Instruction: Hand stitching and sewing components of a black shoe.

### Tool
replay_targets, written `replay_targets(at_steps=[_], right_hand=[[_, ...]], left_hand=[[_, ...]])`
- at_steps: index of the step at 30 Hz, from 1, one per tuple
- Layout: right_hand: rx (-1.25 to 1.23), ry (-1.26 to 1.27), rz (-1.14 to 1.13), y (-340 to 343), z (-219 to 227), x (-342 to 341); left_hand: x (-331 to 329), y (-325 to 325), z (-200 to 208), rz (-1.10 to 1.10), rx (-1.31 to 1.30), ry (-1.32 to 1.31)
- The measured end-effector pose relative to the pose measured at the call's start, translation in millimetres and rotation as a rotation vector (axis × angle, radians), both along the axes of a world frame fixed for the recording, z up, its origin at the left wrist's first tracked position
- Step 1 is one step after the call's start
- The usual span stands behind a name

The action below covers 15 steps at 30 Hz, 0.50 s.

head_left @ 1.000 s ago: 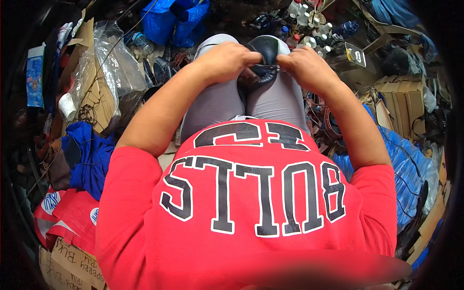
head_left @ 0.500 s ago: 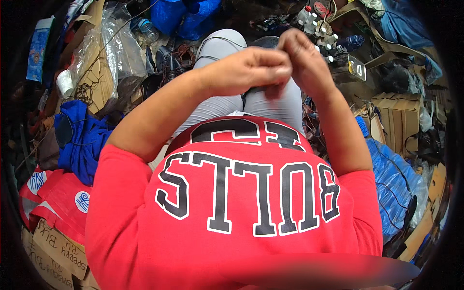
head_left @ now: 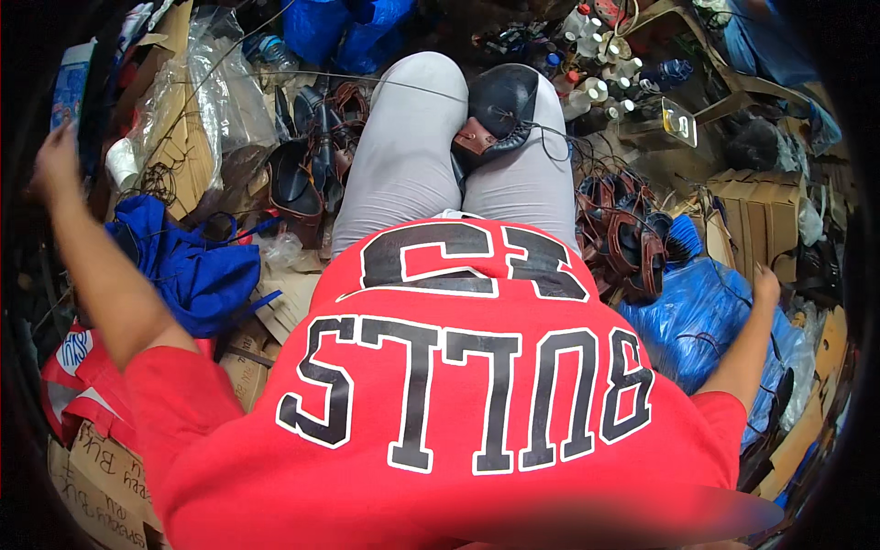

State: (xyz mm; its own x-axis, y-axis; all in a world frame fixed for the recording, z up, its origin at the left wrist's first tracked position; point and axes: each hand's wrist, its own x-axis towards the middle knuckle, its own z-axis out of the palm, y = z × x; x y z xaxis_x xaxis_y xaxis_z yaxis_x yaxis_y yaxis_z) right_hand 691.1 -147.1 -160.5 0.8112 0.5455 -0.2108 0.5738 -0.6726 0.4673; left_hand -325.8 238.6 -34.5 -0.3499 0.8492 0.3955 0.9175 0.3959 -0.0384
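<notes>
Well left of the black-and-brown rounded leather shoe (head_left: 504, 96), the blurred left hand (head_left: 57, 170) is near a flat blue packet (head_left: 71, 82); its fingers look drawn together, but whether they pinch anything I cannot tell. Closer on the shoe's left lie a crumpled royal-blue cloth (head_left: 197, 280) and a dark brown leather shoe (head_left: 298, 188). The landmark shoe rests on the grey-trousered right thigh (head_left: 522, 197), a thin dark cord (head_left: 550, 133) looping at its right edge. Right of it, beyond brown leather footwear (head_left: 632, 238), the right hand (head_left: 766, 286) is by shiny blue plastic sheeting (head_left: 678, 302), finger state unclear.
</notes>
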Motion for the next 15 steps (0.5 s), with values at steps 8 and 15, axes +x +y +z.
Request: replay_targets(at_steps=[8,15], right_hand=[[0.733,1.329,0.569,163,-94,-321],[0.657,1.726,0.295,176,-71,-350]], left_hand=[[331,-100,-190,-1.560,-0.404,-0.780],[336,-86,-185,-1.159,-0.665,-0.964]])
